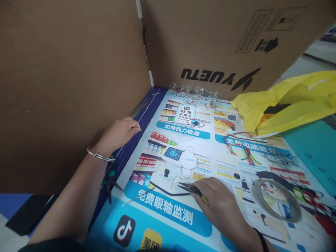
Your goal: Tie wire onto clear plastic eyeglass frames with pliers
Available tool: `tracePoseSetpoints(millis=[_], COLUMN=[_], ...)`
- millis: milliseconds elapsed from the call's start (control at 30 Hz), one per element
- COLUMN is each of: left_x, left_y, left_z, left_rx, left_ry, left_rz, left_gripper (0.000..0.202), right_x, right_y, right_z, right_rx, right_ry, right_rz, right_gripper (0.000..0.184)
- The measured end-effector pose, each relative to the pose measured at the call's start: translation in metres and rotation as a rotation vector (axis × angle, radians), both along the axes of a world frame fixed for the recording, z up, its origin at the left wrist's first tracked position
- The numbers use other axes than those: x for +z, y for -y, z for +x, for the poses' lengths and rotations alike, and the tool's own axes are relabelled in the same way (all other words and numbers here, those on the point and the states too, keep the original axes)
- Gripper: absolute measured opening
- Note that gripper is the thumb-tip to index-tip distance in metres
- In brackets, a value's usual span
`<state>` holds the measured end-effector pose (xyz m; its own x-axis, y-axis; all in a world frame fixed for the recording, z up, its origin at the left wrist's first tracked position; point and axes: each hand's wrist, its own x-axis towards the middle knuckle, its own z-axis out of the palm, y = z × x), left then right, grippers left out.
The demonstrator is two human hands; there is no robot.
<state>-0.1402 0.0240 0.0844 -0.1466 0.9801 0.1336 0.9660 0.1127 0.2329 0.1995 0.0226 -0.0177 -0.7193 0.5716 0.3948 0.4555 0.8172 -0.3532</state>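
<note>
My right hand is wrapped round needle-nose pliers, whose dark tips point left above the printed poster sheet; a bit of yellow handle shows under the fingers. Near the left cardboard wall, my left hand is closed with its fingers curled in, and I cannot see what they hold, if anything. Below that forearm, partly hidden, lie green-handled cutters. A thin metal rod or tweezers rests on the sheet between the hands. Fine wire loops lie around the middle of the sheet.
Cardboard walls stand at left and back. Clear tangled bits line the back edge. At right are a yellow bag, coloured threads, a pile of thin wires, a tape roll and dark-red cords.
</note>
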Motion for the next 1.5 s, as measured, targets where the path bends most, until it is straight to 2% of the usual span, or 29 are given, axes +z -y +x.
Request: tracePoseSetpoints(millis=[133,367,467,633,733,867,1033,1133,1267,1367,1433,1500], left_x=[-0.008,-0.014,-0.023,-0.044,-0.05,-0.039,-0.009,-0.002,-0.001,-0.002,-0.003,-0.004], left_y=[-0.004,-0.005,-0.008,-0.016,-0.019,-0.015,-0.001,0.004,0.003,0.003,0.005,0.008], left_z=[-0.02,-0.029,-0.023,0.002,0.011,-0.001,-0.028,-0.032,-0.026,-0.012,0.003,0.024], left_rx=[-0.012,-0.012,-0.03,-0.053,-0.07,-0.099,0.009,0.053,0.061,0.02,-0.058,-0.245], left_ry=[0.176,0.165,0.14,0.077,0.068,0.105,0.102,0.085,0.067,0.065,0.05,-0.062], left_rz=[-0.23,-0.317,-0.342,-0.314,-0.286,-0.274,-0.169,-0.14,-0.163,-0.209,-0.245,-0.269], left_gripper=[0.025,0.018,0.015,0.013,0.013,0.017,0.028,0.027,0.023,0.018,0.015,0.017], right_x=[-0.004,-0.003,-0.002,-0.004,-0.004,-0.004,-0.003,-0.003,-0.003,-0.002,-0.001,0.0], right_y=[-0.001,-0.003,-0.003,-0.003,-0.002,-0.003,-0.003,-0.004,-0.004,-0.003,-0.003,-0.002], right_z=[0.001,0.001,0.0,0.0,0.0,0.0,0.001,0.001,0.0,0.0,0.001,0.001], right_rx=[0.022,0.03,0.03,0.016,0.02,0.013,0.008,0.014,0.014,0.016,0.024,0.022], right_ry=[-0.008,0.01,0.005,0.012,0.015,0.015,0.023,0.016,0.004,0.006,-0.009,-0.024], right_rz=[0.013,0.0,0.0,-0.018,-0.017,-0.005,0.031,0.057,0.065,0.022,-0.008,-0.025], right_gripper=[0.012,0.012,0.012,0.011,0.011,0.012,0.014,0.014,0.014,0.013,0.012,0.011])
